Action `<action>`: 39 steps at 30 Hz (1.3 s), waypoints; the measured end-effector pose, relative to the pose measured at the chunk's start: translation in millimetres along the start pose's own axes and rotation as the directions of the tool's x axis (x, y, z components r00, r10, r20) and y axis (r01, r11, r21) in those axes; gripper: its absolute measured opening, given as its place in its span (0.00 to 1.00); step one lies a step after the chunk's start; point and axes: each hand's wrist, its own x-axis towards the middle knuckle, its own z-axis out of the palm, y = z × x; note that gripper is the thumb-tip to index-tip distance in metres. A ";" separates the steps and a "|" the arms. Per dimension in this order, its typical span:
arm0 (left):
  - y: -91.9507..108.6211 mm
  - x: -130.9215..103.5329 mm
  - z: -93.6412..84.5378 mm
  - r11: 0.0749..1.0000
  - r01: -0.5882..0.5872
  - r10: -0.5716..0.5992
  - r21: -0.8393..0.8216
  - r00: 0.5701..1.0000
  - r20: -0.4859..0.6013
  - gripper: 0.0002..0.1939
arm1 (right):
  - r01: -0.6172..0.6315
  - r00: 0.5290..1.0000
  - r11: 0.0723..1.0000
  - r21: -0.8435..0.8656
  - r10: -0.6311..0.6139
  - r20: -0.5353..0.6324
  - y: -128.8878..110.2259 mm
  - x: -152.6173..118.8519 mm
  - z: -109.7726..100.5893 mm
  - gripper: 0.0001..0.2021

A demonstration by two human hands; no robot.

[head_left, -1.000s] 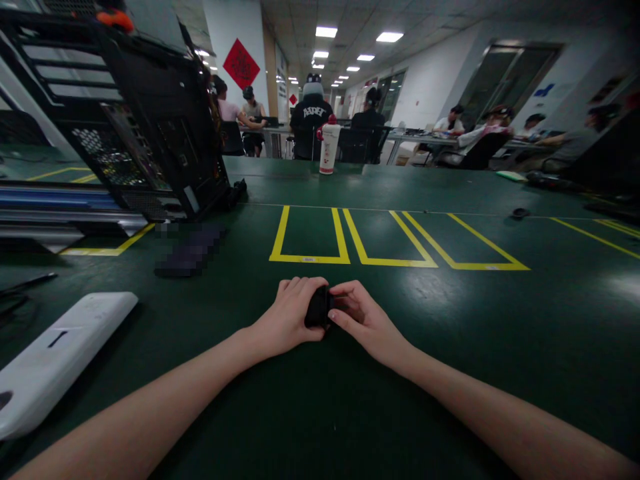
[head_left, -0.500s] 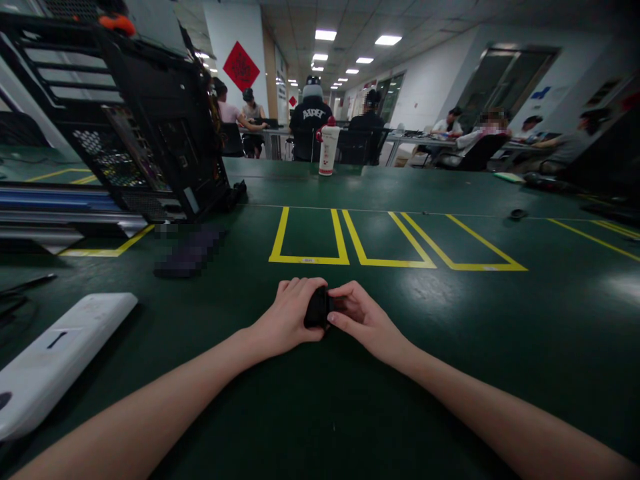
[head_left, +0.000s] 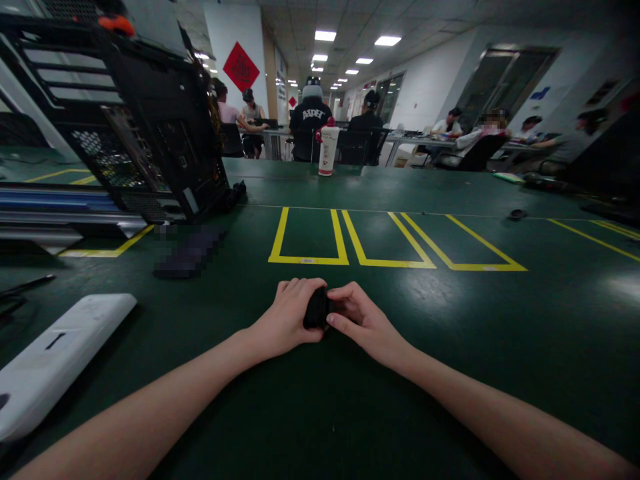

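A small black object (head_left: 316, 309) is held between my two hands just above or on the green table (head_left: 330, 407); its kind is not clear. My left hand (head_left: 289, 313) wraps round its left side, fingers over the top and thumb below. From the right, my right hand (head_left: 359, 319) pinches its edge with thumb and forefinger, the other fingers curled behind. Part of the object is hidden by the fingers.
To the left lie a white elongated device (head_left: 65, 360) and a dark pixelated item (head_left: 190, 253). A black open computer case (head_left: 150, 127) stands behind them. Yellow tape outlines (head_left: 310, 261) mark the table ahead. Further back is a paper cup (head_left: 327, 152); people sit beyond.
Hardly anything differs. Both hands keep their grip on the black object, in almost the same place.
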 end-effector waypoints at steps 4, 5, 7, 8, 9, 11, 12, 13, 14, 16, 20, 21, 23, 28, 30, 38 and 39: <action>-0.3 0.1 0.6 1.000 0.011 -0.011 0.005 1.000 -0.003 0.27 | -0.020 0.999 0.999 -0.036 0.019 -0.034 2.7 1.5 1.1 0.15; -0.3 -0.1 0.3 1.000 0.011 -0.011 -0.002 1.000 0.004 0.27 | -0.032 0.999 0.998 -0.052 0.030 -0.032 2.5 1.3 1.2 0.16; -0.2 -0.5 -0.4 1.000 0.008 -0.008 -0.016 1.000 0.011 0.27 | -0.040 0.999 0.997 -0.068 0.039 -0.015 1.1 0.4 1.3 0.17; 0.0 -0.7 -0.8 1.000 0.008 -0.008 -0.019 1.000 0.010 0.28 | -0.027 1.000 0.997 -0.072 0.027 -0.005 0.2 -0.2 1.3 0.17; 0.0 -0.8 -1.0 1.000 0.011 -0.010 -0.017 1.000 0.008 0.28 | -0.002 1.000 0.997 -0.077 0.003 0.002 -0.7 -1.0 1.3 0.16; 0.0 -0.7 -1.1 1.000 0.014 -0.014 -0.010 1.000 0.005 0.29 | 0.050 0.999 0.995 -0.088 -0.050 0.001 -1.7 -2.2 1.6 0.16; -0.1 -0.5 -0.9 1.000 0.016 -0.016 -0.007 1.000 0.006 0.30 | 0.068 0.998 0.993 -0.091 -0.068 -0.002 -1.8 -2.5 1.7 0.15; -0.3 -0.3 -0.7 1.000 0.018 -0.018 -0.005 1.000 0.007 0.30 | 0.076 0.997 0.993 -0.092 -0.077 -0.006 -1.6 -2.5 1.9 0.14; -0.5 0.0 -0.5 1.000 0.018 -0.018 -0.004 1.000 0.007 0.30 | 0.077 0.997 0.993 -0.088 -0.078 -0.011 -1.1 -2.3 2.1 0.13; -0.8 0.3 -0.3 1.000 0.013 -0.013 -0.004 1.000 0.005 0.29 | 0.066 0.997 0.995 -0.081 -0.068 -0.022 0.1 -1.4 2.4 0.11; -0.6 0.4 -0.7 1.000 0.005 -0.005 -0.008 1.000 0.011 0.28 | 0.011 0.999 0.993 -0.114 -0.015 -0.035 0.5 0.0 2.1 0.16; -0.4 0.4 -0.8 1.000 0.006 -0.006 -0.010 1.000 0.015 0.27 | -0.003 1.000 0.993 -0.122 -0.001 -0.030 0.0 -0.2 1.9 0.18; -0.1 0.2 -1.0 1.000 0.013 -0.012 -0.009 1.000 0.019 0.28 | -0.004 1.000 0.992 -0.128 0.003 -0.013 -1.4 -1.1 1.4 0.18; -0.1 0.1 -0.6 1.000 0.019 -0.018 -0.004 1.000 0.021 0.30 | 0.080 0.997 0.989 -0.124 -0.080 0.007 -0.8 -2.5 0.9 0.16; -0.2 0.3 -0.4 1.000 0.019 -0.019 0.003 1.000 0.018 0.30 | 0.077 0.997 0.992 -0.099 -0.078 -0.003 1.5 -1.5 1.4 0.14; -0.6 0.4 -0.3 1.000 0.008 -0.008 0.008 1.000 0.014 0.29 | 0.089 0.995 0.971 -0.222 -0.099 -0.033 2.0 -3.7 3.6 0.22; -0.8 0.3 -0.1 1.000 0.007 -0.007 0.010 1.000 0.011 0.29 | 0.103 0.992 0.960 -0.259 -0.119 -0.046 2.0 -4.5 3.5 0.22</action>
